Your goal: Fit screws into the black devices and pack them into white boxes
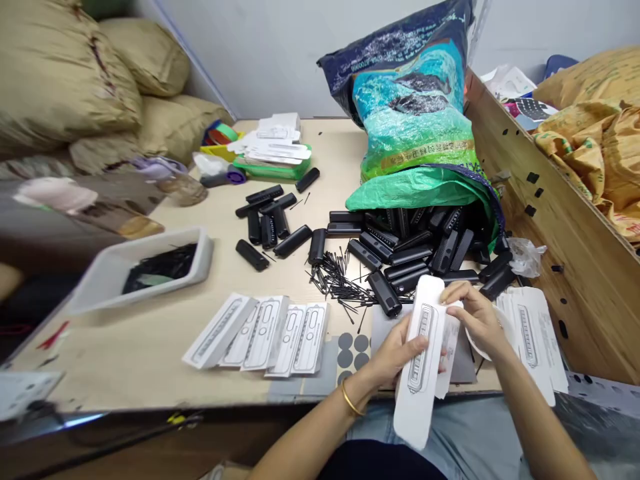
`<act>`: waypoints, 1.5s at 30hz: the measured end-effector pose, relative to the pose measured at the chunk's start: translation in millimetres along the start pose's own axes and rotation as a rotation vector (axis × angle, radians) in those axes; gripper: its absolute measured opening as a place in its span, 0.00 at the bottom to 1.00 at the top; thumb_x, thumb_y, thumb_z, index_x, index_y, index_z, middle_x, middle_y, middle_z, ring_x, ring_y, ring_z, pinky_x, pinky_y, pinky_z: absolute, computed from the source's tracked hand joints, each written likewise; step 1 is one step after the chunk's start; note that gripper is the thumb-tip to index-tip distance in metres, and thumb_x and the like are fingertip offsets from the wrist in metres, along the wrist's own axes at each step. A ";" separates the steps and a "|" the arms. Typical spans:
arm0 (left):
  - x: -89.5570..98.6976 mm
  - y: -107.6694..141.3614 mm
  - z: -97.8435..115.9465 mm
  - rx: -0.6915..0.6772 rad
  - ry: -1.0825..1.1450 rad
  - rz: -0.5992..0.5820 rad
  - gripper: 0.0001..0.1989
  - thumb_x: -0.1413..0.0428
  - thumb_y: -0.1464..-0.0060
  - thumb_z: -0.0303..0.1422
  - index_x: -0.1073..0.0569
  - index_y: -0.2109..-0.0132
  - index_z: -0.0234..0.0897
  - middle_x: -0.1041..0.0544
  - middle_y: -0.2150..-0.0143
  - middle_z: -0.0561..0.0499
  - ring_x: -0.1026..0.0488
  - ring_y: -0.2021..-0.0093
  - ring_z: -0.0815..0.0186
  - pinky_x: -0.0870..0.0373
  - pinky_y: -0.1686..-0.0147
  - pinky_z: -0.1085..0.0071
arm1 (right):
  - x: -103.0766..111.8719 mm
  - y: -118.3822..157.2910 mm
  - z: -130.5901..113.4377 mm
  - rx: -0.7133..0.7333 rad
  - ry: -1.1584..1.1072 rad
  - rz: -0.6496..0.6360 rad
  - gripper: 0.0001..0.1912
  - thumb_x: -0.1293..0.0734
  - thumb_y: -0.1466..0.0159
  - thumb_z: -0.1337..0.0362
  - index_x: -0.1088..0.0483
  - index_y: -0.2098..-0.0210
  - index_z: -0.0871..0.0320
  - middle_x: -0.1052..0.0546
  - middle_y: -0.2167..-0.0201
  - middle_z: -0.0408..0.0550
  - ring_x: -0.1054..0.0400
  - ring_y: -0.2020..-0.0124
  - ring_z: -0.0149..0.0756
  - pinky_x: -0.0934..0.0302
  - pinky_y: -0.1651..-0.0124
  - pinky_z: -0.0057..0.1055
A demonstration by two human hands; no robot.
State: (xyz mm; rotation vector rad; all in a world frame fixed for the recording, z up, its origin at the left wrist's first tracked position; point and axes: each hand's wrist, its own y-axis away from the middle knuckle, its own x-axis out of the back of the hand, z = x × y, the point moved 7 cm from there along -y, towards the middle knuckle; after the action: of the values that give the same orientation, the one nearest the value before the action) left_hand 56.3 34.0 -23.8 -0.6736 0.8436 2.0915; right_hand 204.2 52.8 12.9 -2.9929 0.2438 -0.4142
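Note:
My left hand (400, 350), with a gold bangle at the wrist, grips a long white printed card (420, 373) with rounded ends, the thumb across its front. The fingers of my right hand (473, 310) pinch a second white printed piece (450, 343) beside and partly behind the card. Black oblong devices (413, 257) lie heaped just beyond my hands, with a scatter of thin black pins (343, 280) to their left. A fanned stack of white printed cards (533, 333) sits to the right of my right hand.
Several white printed packs (267, 333) lie left of my hands. Further left is a white tray (204, 263) with dark pieces. A green and blue sack (415, 120) stands behind the heap. A green tray (273, 170) holds papers. A wooden board (565, 193) edges the right side.

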 end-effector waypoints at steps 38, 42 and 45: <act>30.2 2.9 33.9 -0.130 -0.778 0.280 0.44 0.47 0.44 0.38 0.69 0.32 0.42 0.41 0.35 0.40 0.38 0.40 0.55 0.44 0.42 0.55 | -56.8 10.8 41.7 -0.368 -0.368 0.270 0.14 0.33 0.42 0.53 0.27 0.66 0.58 0.23 0.58 0.51 0.31 0.57 0.41 0.38 0.54 0.35; 32.4 5.6 41.3 -0.100 -0.757 0.287 0.45 0.48 0.43 0.40 0.73 0.33 0.40 0.32 0.43 0.40 0.31 0.49 0.57 0.38 0.48 0.57 | -58.3 4.4 36.4 -0.322 -0.331 0.204 0.13 0.33 0.41 0.54 0.26 0.66 0.57 0.23 0.57 0.50 0.31 0.54 0.41 0.40 0.49 0.37; 32.0 4.1 42.0 -0.091 -0.672 0.258 0.47 0.47 0.44 0.41 0.74 0.33 0.39 0.26 0.53 0.42 0.28 0.58 0.60 0.33 0.55 0.61 | -65.4 11.8 35.4 -0.320 -0.390 0.202 0.13 0.34 0.41 0.54 0.25 0.67 0.57 0.22 0.58 0.51 0.30 0.55 0.41 0.40 0.49 0.39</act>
State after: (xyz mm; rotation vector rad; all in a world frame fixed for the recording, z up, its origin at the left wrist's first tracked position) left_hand 27.4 77.9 -17.5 0.1220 0.4662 2.3732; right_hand 150.2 55.6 -39.5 -3.2213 0.6152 0.2521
